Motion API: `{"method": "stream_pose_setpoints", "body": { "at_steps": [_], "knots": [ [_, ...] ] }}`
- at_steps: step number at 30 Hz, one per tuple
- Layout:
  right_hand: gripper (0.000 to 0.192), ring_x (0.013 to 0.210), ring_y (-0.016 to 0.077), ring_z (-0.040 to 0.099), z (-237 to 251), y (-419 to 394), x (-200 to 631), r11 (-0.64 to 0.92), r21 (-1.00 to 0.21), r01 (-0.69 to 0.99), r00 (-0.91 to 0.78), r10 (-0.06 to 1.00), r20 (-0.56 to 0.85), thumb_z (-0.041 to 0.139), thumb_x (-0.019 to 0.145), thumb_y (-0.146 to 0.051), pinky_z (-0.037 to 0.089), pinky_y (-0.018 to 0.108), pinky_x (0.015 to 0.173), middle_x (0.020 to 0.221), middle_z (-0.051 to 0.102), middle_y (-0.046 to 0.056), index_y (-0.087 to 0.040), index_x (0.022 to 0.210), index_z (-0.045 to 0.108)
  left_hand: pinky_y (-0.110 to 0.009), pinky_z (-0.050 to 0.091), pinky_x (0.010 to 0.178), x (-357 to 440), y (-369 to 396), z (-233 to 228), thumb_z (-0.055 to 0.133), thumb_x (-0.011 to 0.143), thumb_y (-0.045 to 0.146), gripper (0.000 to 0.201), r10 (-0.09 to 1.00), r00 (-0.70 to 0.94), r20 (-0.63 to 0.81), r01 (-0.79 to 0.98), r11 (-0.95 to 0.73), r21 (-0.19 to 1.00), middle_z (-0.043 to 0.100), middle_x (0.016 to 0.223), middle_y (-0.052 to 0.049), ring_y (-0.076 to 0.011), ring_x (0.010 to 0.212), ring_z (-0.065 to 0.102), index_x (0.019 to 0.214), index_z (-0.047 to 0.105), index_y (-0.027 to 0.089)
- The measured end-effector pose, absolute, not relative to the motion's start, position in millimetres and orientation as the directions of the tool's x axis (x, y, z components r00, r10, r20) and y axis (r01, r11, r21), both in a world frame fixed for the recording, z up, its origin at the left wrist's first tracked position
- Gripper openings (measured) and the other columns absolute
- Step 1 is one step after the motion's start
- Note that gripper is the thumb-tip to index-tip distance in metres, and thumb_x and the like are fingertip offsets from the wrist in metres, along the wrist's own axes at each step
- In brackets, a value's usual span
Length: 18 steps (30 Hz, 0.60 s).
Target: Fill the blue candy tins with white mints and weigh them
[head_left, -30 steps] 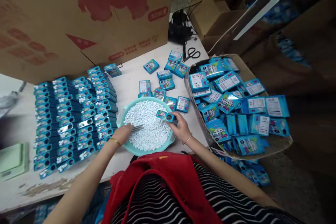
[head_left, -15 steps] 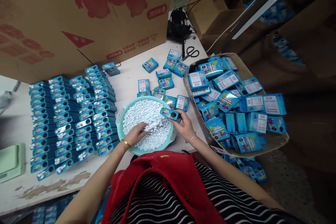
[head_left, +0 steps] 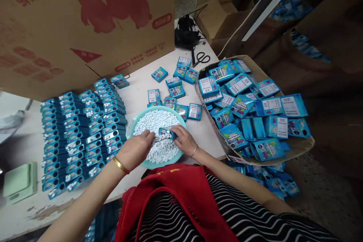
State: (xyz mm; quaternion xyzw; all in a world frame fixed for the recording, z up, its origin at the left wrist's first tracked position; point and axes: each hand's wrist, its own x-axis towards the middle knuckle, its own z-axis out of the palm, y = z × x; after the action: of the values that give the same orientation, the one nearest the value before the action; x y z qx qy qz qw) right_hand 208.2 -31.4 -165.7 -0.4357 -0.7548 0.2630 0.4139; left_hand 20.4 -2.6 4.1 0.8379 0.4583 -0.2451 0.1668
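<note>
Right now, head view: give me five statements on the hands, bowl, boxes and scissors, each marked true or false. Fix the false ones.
1. The left hand and right hand are both at the bowl. True.

2. The scissors lie on the table. True.

3. The right hand is holding the scissors. False: it holds a small blue box over the bowl.

4. In the picture, rows of boxes stand between the green scale and the bowl. True.

5. The bowl has nothing in it. False: many small white pieces lie in it.
</note>
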Motion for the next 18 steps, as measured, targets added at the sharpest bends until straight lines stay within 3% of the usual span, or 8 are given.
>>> {"method": "stream_pose_setpoints", "body": {
  "at_steps": [3, 6, 9, 14, 18],
  "knots": [
    [0.05, 0.108, 0.0244, 0.055, -168, -32, 206, 0.479, -0.757, 0.445, -0.277, 0.877, 0.393, 0.046, 0.076, -0.005, 0.042, 0.051, 0.105, 0.111, 0.058, 0.01, -0.022, 0.123, 0.047, -0.032, 0.049, 0.058, 46, -5, 24, 0.03, 0.09, 0.009, 0.034, 0.692, 0.4, -0.601, 0.814, -0.57, -0.114, 0.059, 0.102, -0.011, -0.0207, 0.072, 0.065, 0.118, 0.049, 0.014],
    [0.051, 0.11, 0.0244, 0.053, -170, -32, 205, 0.481, -0.762, 0.434, -0.281, 0.876, 0.392, 0.046, 0.076, -0.005, 0.04, 0.052, 0.106, 0.113, 0.058, 0.011, -0.02, 0.125, 0.046, -0.03, 0.048, 0.056, 60, -8, 34, 0.029, 0.09, 0.005, 0.037, 0.68, 0.404, -0.612, 0.78, -0.606, -0.159, 0.06, 0.096, -0.011, -0.0208, 0.074, 0.065, 0.119, 0.049, 0.014],
    [0.051, 0.112, 0.0247, 0.052, -173, -32, 206, 0.477, -0.771, 0.421, -0.274, 0.878, 0.394, 0.045, 0.077, -0.005, 0.039, 0.052, 0.107, 0.115, 0.058, 0.012, -0.018, 0.126, 0.046, -0.029, 0.048, 0.056, 52, -8, 31, 0.029, 0.089, 0.005, 0.036, 0.69, 0.436, -0.578, 0.794, -0.597, -0.113, 0.06, 0.096, -0.009, -0.0194, 0.071, 0.064, 0.114, 0.053, 0.016],
    [0.051, 0.112, 0.0253, 0.053, -173, -30, 214, 0.398, -0.823, 0.404, -0.235, 0.915, 0.327, 0.045, 0.076, -0.006, 0.044, 0.05, 0.102, 0.114, 0.058, 0.01, -0.022, 0.124, 0.048, -0.028, 0.048, 0.063, -14, -2, -13, 0.042, 0.09, 0.025, 0.022, 0.801, 0.406, -0.44, 0.909, -0.404, 0.103, 0.057, 0.107, -0.007, -0.0172, 0.076, 0.063, 0.108, 0.055, 0.021],
    [0.043, 0.11, 0.0252, 0.055, -166, -27, 225, 0.294, -0.875, 0.385, -0.168, 0.954, 0.247, 0.049, 0.079, -0.011, 0.048, 0.045, 0.096, 0.114, 0.058, 0.009, -0.024, 0.121, 0.05, -0.03, 0.047, 0.07, -54, -1, -83, 0.044, 0.088, 0.022, 0.017, 0.778, 0.278, -0.563, 0.96, -0.247, 0.133, 0.058, 0.099, -0.007, -0.0198, 0.084, 0.062, 0.099, 0.057, 0.019]
  ]
}}
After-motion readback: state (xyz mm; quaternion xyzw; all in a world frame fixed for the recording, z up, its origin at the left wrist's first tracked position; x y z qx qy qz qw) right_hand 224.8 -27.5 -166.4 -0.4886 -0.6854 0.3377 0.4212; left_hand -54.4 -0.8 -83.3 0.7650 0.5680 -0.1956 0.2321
